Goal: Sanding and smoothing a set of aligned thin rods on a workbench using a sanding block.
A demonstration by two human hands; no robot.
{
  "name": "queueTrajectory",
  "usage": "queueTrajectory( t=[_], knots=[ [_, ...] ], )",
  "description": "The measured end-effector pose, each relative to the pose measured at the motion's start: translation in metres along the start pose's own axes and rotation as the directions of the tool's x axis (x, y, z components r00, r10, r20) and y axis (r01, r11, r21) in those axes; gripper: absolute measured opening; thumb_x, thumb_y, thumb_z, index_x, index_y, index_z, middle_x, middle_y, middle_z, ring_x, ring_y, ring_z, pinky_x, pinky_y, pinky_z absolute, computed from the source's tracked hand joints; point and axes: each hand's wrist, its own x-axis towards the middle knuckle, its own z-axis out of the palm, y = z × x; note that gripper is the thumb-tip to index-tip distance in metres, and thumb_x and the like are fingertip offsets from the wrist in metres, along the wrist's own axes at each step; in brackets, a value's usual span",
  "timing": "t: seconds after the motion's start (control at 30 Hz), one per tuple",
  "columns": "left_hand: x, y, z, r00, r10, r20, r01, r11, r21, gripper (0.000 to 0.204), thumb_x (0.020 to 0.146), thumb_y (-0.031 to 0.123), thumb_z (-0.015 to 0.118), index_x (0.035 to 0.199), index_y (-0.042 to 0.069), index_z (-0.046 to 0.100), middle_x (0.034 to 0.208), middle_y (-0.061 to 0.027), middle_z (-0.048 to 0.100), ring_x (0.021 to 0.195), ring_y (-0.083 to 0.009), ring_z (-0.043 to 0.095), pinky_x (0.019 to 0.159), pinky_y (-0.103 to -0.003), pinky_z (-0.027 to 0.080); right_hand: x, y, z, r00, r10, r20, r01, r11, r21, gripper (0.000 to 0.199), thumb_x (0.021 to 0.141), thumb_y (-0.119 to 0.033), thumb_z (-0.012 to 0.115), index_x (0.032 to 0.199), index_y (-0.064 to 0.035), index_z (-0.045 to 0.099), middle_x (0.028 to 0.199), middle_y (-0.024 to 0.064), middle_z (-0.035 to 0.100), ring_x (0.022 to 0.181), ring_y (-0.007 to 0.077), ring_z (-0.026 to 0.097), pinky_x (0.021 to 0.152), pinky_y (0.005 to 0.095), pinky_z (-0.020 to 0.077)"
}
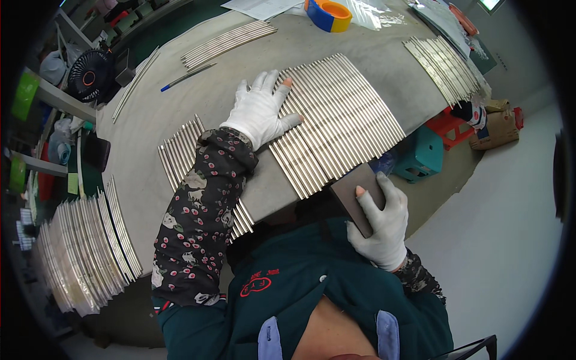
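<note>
Both hands wear white gloves with some fingertips bare. My left hand (pixel 262 112) lies with fingers spread at the left edge of a wide row of thin metal rods (pixel 342 114), its fingertips touching the rods there. The rods lie side by side, slanting from far to near. My right hand (pixel 384 222) grips a flat, brown-grey rectangular block (pixel 360 195) at the table's near edge, by the near ends of the rods. My left forearm crosses over a smaller row of rods (pixel 177 153) and hides its middle.
More rods (pixel 228 43) lie far left, others (pixel 441 69) far right. A plastic-wrapped bundle (pixel 84 252) sits at left. A pen (pixel 187 78) and a blue-yellow tape roll (pixel 329 17) are on the table (pixel 156 114). Teal stool (pixel 425 150), red stool (pixel 447 127) and black fan (pixel 90 75) stand around it.
</note>
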Motion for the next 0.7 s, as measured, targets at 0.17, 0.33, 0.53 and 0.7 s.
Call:
queueTrajectory(
  t=[0.17,0.33,0.53,0.7],
  knots=[
    [0.001,0.003,-0.001,1.000,-0.004,0.003,0.004,1.000,0.002,0.080,0.085,0.063,0.046,0.143,0.010,0.035,0.148,-0.0193,0.030,0.139,-0.0321,0.025,0.110,-0.056,0.019,0.007,-0.002,0.003,1.000,-0.015,-0.014,0.015,1.000,0.020,0.065,0.050,-0.015,0.076,0.114,-0.0136,0.061,0.127,0.0222,0.046,0.101,0.0359,0.051,0.085,0.0437,0.0441],
    [-0.001,0.001,0.000,1.000,-0.004,0.000,0.004,1.000,0.029,0.084,0.084,0.067,0.044,0.145,0.010,0.032,0.149,-0.0186,0.029,0.140,-0.0312,0.023,0.111,-0.056,0.018,0.016,-0.003,0.010,1.000,-0.028,-0.002,0.028,1.000,-0.012,0.063,0.053,-0.016,0.076,0.114,-0.0138,0.061,0.126,0.0219,0.046,0.102,0.0353,0.051,0.084,0.0431,0.0443],
    [-0.001,0.003,-0.005,1.000,-0.020,0.012,0.019,0.999,0.031,0.083,0.085,0.066,0.045,0.145,0.010,0.032,0.149,-0.0184,0.028,0.140,-0.0313,0.024,0.112,-0.054,0.018,0.041,-0.015,0.021,1.000,-0.029,-0.001,0.029,0.994,-0.109,0.056,0.058,-0.017,0.073,0.113,-0.0141,0.061,0.125,0.0211,0.046,0.100,0.0348,0.051,0.082,0.0412,0.0454],
    [-0.003,-0.001,0.005,0.999,0.020,-0.048,-0.018,0.999,0.040,0.088,0.084,0.070,0.041,0.144,0.007,0.032,0.147,-0.0224,0.030,0.137,-0.0361,0.027,0.109,-0.056,0.022,0.008,-0.008,-0.006,0.998,-0.022,0.051,0.024,0.999,-0.043,0.060,0.054,-0.016,0.074,0.113,-0.0135,0.062,0.124,0.0236,0.046,0.099,0.0368,0.050,0.083,0.0439,0.0450]
  ],
)
